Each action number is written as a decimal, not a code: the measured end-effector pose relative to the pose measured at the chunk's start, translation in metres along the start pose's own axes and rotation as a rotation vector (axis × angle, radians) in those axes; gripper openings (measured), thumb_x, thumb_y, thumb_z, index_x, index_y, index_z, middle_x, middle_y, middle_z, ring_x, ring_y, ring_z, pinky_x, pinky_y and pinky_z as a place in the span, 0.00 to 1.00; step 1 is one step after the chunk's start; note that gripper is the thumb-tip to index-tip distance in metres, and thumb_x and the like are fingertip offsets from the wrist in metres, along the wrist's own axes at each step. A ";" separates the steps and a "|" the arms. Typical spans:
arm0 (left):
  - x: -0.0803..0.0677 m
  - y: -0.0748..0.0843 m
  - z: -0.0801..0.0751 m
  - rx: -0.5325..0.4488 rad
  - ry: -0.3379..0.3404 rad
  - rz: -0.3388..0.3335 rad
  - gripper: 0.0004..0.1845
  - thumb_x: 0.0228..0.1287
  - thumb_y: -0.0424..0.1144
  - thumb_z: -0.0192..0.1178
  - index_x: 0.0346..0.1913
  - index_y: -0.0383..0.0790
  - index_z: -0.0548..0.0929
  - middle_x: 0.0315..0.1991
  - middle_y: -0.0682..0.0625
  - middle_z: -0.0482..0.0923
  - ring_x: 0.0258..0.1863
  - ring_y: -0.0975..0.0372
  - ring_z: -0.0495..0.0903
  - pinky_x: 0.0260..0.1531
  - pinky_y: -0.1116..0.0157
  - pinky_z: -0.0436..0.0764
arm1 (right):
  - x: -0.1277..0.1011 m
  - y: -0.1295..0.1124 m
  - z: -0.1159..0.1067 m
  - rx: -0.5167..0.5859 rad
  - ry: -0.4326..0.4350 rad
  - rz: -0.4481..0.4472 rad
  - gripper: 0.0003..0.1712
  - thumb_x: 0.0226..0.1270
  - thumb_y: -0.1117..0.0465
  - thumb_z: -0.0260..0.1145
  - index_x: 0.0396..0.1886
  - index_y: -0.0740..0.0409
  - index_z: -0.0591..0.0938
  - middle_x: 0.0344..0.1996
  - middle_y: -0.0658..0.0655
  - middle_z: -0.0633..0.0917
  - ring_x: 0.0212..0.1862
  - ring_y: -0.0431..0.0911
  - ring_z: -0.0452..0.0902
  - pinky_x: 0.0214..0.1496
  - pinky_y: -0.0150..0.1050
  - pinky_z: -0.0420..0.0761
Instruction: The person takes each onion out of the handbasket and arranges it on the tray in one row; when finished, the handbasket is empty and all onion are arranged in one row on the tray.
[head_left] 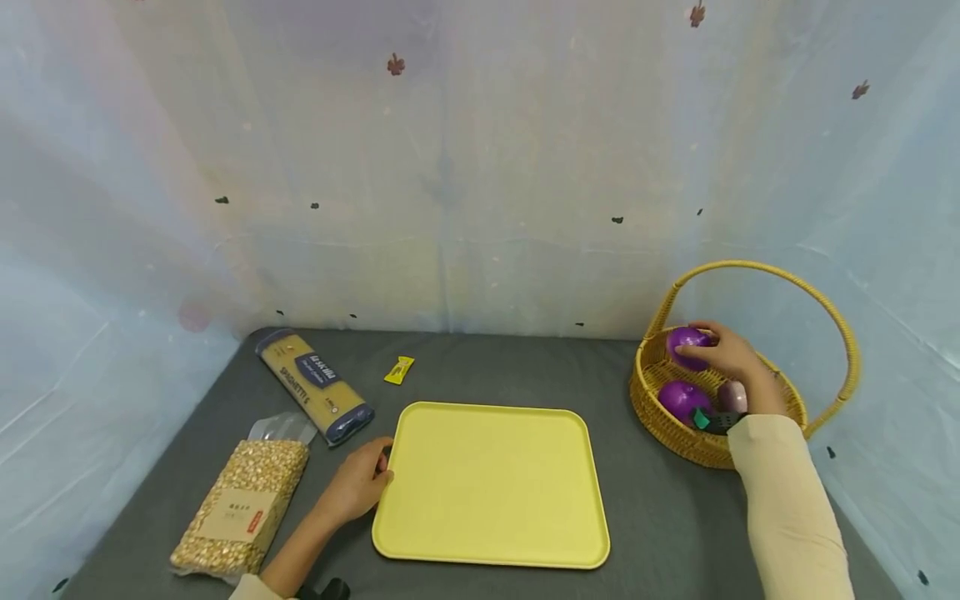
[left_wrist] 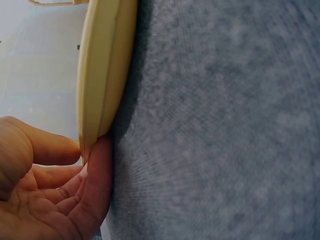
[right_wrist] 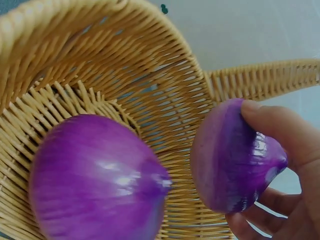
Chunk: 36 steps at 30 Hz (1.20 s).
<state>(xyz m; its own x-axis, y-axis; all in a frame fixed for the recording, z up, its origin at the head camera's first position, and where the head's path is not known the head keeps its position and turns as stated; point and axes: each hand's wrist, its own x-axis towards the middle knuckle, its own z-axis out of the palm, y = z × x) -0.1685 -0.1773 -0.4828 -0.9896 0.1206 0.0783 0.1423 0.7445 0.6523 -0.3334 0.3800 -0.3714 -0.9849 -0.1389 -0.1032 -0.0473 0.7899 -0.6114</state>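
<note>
My right hand (head_left: 723, 354) reaches into a wicker basket (head_left: 750, 350) at the right and grips a purple onion (head_left: 687, 343) (right_wrist: 232, 157) near the basket's far rim. A second purple onion (head_left: 681, 399) (right_wrist: 95, 177) lies on the basket floor, beside a pale pinkish item (head_left: 732, 395). My left hand (head_left: 358, 482) (left_wrist: 45, 195) rests on the table with its fingertips touching the left edge of a yellow tray (head_left: 491, 483) (left_wrist: 102, 70) at the centre. The tray holds nothing.
A spaghetti packet (head_left: 315, 385) and a bag of yellowish kernels (head_left: 242, 504) lie on the grey table (head_left: 660, 517) to the left. A small yellow sachet (head_left: 399, 369) sits behind the tray. Pale sheeting walls the table in on three sides.
</note>
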 end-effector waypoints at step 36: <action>0.000 0.002 -0.002 0.005 -0.008 0.003 0.22 0.56 0.26 0.59 0.56 0.25 0.72 0.25 0.51 0.67 0.21 0.63 0.65 0.23 0.67 0.65 | -0.015 -0.114 0.032 0.013 0.011 -0.498 0.36 0.57 0.56 0.70 0.65 0.56 0.69 0.57 0.62 0.73 0.54 0.57 0.71 0.51 0.54 0.74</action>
<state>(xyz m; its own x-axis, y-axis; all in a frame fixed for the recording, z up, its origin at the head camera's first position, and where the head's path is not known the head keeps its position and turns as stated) -0.1683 -0.1769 -0.4798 -0.9889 0.1286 0.0742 0.1458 0.7475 0.6481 -0.3075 0.2730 -0.3259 -0.8452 -0.4907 0.2119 -0.5100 0.6219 -0.5942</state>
